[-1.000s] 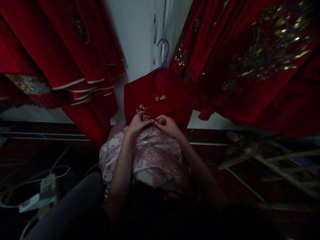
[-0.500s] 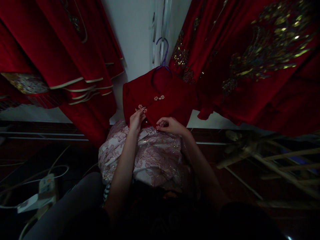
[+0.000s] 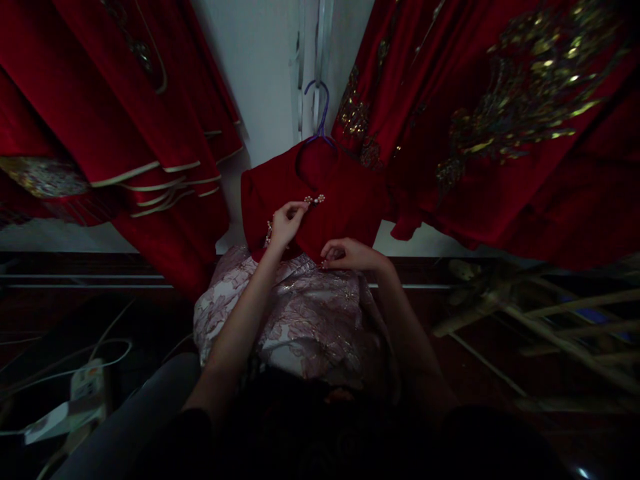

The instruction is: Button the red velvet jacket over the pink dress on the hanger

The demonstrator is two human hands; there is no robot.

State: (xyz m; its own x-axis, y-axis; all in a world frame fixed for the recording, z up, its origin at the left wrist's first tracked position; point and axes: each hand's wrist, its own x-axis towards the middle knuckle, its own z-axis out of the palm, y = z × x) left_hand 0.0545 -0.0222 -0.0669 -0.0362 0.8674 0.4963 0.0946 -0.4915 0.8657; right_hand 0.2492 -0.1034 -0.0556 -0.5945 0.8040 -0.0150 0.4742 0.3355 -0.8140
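Observation:
A short red jacket (image 3: 345, 217) hangs on a purple hanger (image 3: 321, 123), its front parted at the bottom. A beaded flower fastener (image 3: 314, 199) joins it below the neckline. My left hand (image 3: 289, 223) is closed in a pinch at the jacket's front, its fingertips at the left end of that fastener. Another beaded fastener (image 3: 269, 232) shows partly behind this hand. My right hand (image 3: 353, 255) pinches the lower front edge, beside a small beaded piece (image 3: 324, 265). The fingertips hide exactly what they grip. Under the jacket, pale pink floral brocade (image 3: 310, 313) lies bunched.
Red garments (image 3: 165, 133) with gold trim hang at left; a red garment with gold sequins (image 3: 530, 87) hangs at right. A power strip (image 3: 90, 383) with cables lies lower left. A wooden frame (image 3: 550, 327) stands at right. The light is dim.
My left hand has moved up and right, from the lower left fastener to the upper one. The right hand stays at the lower edge. The view has shifted slightly.

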